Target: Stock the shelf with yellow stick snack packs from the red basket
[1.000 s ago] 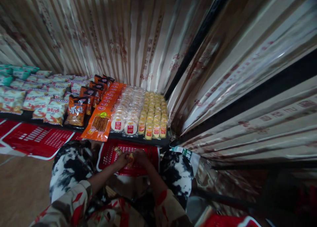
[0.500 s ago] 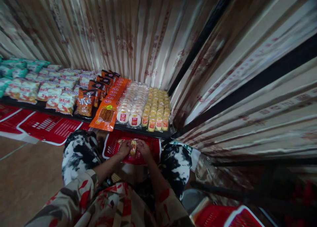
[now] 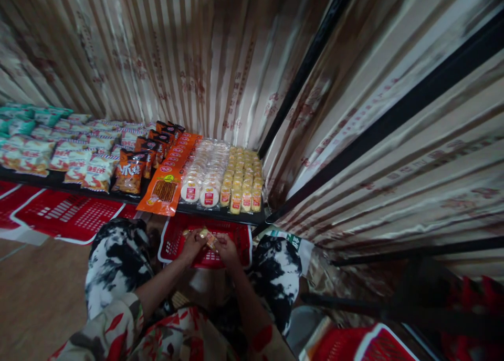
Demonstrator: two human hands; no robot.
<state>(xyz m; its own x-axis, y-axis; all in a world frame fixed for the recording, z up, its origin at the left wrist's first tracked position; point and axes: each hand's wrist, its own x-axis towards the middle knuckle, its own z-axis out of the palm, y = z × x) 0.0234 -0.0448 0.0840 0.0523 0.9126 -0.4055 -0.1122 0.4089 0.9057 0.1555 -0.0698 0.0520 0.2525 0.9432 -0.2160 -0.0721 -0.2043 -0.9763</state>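
Observation:
Both my hands are over a red plastic basket (image 3: 244, 248) with a white rim, between my knees. My left hand (image 3: 192, 245) and my right hand (image 3: 227, 247) pinch the two sides of a small yellow wrapped snack (image 3: 211, 240) with a red label, which lies tilted between them. Close to my left fingertips is another small yellow piece (image 3: 203, 233); whether that hand grips it too I cannot tell. Just beyond the basket, rows of similar yellow wrapped snacks (image 3: 241, 185) stand on a black shelf (image 3: 220, 215).
Left of the yellow rows are white round wrapped crackers (image 3: 209, 194), a long orange packet (image 3: 159, 195), brown-orange bags (image 3: 129, 171) and white snack bags (image 3: 98, 170). Another red basket (image 3: 74, 211) is at left. Black poles (image 3: 311, 187) and striped curtains (image 3: 169, 51) enclose the right and back.
The wrapped snack has turned from upright to slanting between my hands, and a second yellow piece shows beside it. The view has shifted slightly, so the shelf sits lower and further left.

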